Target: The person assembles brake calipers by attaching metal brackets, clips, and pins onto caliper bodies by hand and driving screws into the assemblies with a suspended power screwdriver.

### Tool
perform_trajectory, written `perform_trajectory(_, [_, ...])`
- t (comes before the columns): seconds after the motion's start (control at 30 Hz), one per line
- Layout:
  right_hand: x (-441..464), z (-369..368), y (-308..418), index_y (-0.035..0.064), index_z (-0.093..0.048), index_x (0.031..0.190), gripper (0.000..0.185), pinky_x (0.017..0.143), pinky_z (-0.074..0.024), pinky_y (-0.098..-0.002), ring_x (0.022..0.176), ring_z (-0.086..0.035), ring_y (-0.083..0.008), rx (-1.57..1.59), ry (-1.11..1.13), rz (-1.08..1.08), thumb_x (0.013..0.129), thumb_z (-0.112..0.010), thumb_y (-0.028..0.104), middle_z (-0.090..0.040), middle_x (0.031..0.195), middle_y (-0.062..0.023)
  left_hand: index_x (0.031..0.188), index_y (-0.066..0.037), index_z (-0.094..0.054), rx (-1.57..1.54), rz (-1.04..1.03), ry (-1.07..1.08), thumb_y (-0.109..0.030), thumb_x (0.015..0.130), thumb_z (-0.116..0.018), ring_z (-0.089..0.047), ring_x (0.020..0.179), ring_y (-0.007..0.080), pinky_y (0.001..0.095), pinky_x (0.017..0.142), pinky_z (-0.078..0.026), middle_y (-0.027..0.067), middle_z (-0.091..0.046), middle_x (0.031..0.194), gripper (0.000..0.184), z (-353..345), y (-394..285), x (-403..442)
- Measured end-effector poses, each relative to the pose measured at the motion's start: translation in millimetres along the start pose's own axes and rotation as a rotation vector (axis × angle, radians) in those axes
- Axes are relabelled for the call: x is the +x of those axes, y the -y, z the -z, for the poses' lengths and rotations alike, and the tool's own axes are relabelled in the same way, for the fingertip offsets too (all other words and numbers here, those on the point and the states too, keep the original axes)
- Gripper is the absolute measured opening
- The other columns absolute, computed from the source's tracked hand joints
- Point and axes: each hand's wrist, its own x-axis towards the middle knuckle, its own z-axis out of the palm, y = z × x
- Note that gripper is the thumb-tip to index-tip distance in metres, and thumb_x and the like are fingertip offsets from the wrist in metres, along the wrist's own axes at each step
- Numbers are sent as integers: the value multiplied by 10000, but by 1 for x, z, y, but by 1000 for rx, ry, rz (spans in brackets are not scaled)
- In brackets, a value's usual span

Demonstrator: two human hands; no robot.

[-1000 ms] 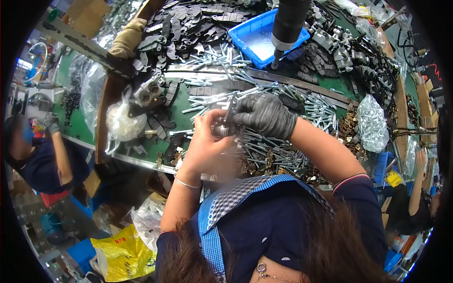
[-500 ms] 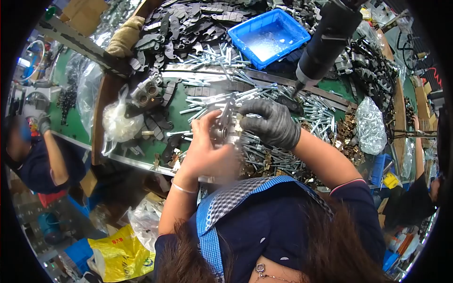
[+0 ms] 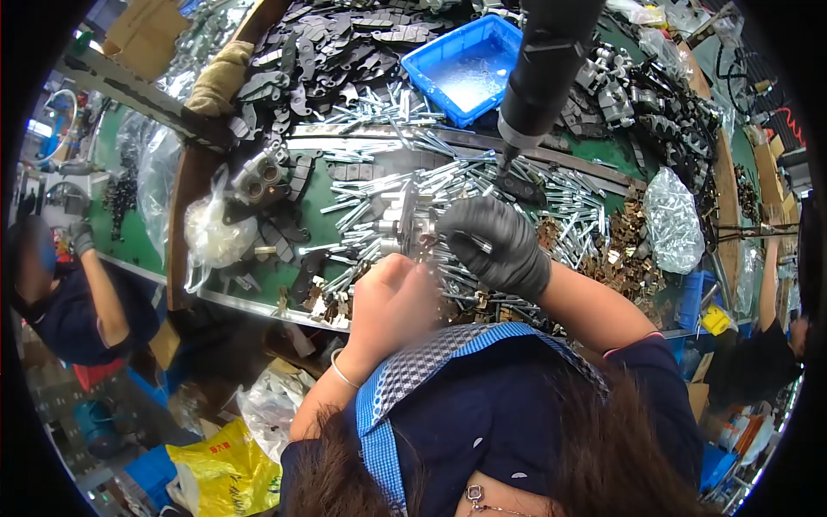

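Beyond the brake caliper (image 3: 403,222): blue tray (image 3: 437,99), whitish contents (image 3: 478,82) unidentified. Gloved right hand (image 3: 498,246) curled; bare left hand (image 3: 392,306) curled, blurred; cannot tell whether either grips.

Green wkbench (image 3: 317,226), wood divider (image 3: 183,207) at L, cardbd box (image 3: 146,34) upper L, bright light (image 3: 39,128) far L

My bare left hand (image 3: 389,302) is just beside a metal part (image 3: 400,222); my gloved right hand (image 3: 501,250) is curled near it, loose bolts (image 3: 579,220) strewn across the green tabletop (image 3: 317,226).
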Motion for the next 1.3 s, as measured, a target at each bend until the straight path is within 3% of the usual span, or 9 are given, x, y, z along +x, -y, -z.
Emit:
perform_trajectory(0.1, [9, 5, 11, 62, -649, 915, 206, 853, -473, -358, 904, -595, -272, 329, -34, -405, 726, -696, 132, -597, 984, -114, 743, 0, -583, 160, -73, -105, -140, 838, -596, -553, 590, 104, 258, 571, -454, 60, -598, 662, 170, -4, -1, 0])
perform_trajectory(0.17, [15, 7, 6, 54, -644, 876, 178, 863, -453, -339, 931, -568, -244, 103, 194, -461, 760, -689, 182, -583, 961, -102, 737, -3, -586, 148, -99, -126, -141, 826, -609, -558, 590, 114, 262, 574, -454, 68, -596, 652, 165, -4, -1, 1])
perform_trajectory(0.33, [28, 12, -1, 52, -649, 812, 189, 855, -440, -340, 959, -542, -236, 66, 172, -501, 766, -685, 232, -563, 981, -94, 822, -19, -601, 340, -193, -294, -163, 801, -642, -550, 599, 138, 270, 588, -454, 59, -562, 720, 151, 2, 2, -3])
perform_trajectory(0.47, [32, 5, -33, 68, -667, 767, 219, 887, -419, -340, 1011, -506, -221, 112, 293, -719, 730, -721, 277, -555, 989, -102, 1075, -23, -554, 178, -174, -382, -194, 776, -687, -537, 738, 152, 271, 655, -464, 84, -511, 892, 368, 19, 35, 8])
perform_trajectory(0.53, [32, -4, -38, 72, -670, 773, 220, 890, -417, -343, 1017, -502, -220, 152, 341, -692, 725, -723, 280, -555, 991, -103, 1262, -7, -431, 80, -8, -201, -180, 755, -713, -552, 835, 169, 274, 693, -480, 120, -487, 1037, 606, 21, 37, 11])
perform_trajectory(0.67, [38, -10, -38, 128, -687, 874, 244, 868, -429, -379, 1026, -521, -262, 89, 479, -590, 747, -658, 333, -582, 1043, -108, 1390, -3, -235, -280, 235, -65, -149, 733, -738, -587, 896, 175, 273, 715, -500, 143, -498, 1145, 840, 15, 24, 18])
perform_trajectory(0.83, [41, -14, -35, 176, -673, 999, 312, 791, -458, -416, 908, -591, -322, -117, 657, -693, 774, -575, 369, -625, 978, -152, 1241, 10, -400, -321, 216, 33, -106, 757, -702, -601, 769, 141, 255, 666, -494, 92, -594, 942, 583, 12, 12, 26])
perform_trajectory(1.0, [38, -13, -35, 149, -706, 863, 268, 706, -468, -396, 749, -618, -284, 27, 551, -694, 745, -605, 367, -645, 758, -134, 1076, -18, -514, -144, 123, 22, -107, 780, -686, -580, 699, 109, 226, 621, -471, 45, -607, 835, 354, 5, 15, 27])
perform_trajectory(1.3, [21, -24, -3, 144, -686, 930, 298, 806, -441, -402, 948, -544, -292, 123, 307, -794, 811, -601, 403, -638, 878, -118, 1118, -37, -501, -329, 61, -44, -132, 825, -649, -523, 694, 47, 201, 598, -421, -12, -579, 838, 342, 15, 24, 17])
